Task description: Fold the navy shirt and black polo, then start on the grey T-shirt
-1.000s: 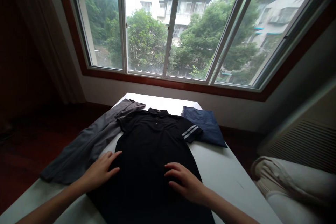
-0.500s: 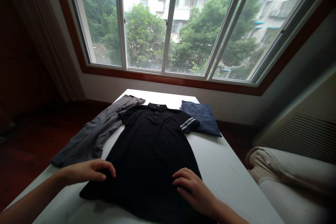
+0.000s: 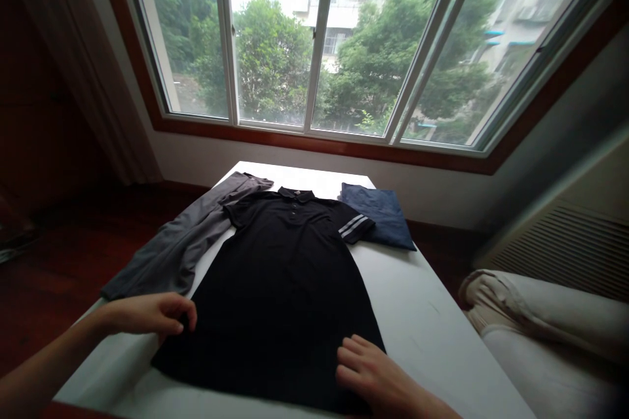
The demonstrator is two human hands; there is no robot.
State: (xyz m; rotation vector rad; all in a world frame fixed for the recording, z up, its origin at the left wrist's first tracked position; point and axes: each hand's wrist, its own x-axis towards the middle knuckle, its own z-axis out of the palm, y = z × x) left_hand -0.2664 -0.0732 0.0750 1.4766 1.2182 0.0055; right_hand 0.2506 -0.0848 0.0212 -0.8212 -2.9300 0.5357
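Note:
A black polo shirt [image 3: 285,288] with white sleeve stripes lies flat, face up, on a white table [image 3: 422,327], collar toward the window. My left hand [image 3: 147,313] sits at the shirt's lower left edge, fingers curled and pinching the fabric. At the hem's lower right corner my right hand [image 3: 376,373] rests on the shirt, its fingers pressed together over the cloth.
Grey trousers [image 3: 181,245] lie along the table's left side, partly under the shirt sleeve. A folded dark blue garment [image 3: 381,222] sits at the far right corner. A white cushion or bedding [image 3: 545,334] is to the right. A wide window [image 3: 314,46] lies beyond.
Both hands have slid down and outward along the shirt toward its hem corners; the left hand went from flat to curled on the edge. The camera tilted down slightly.

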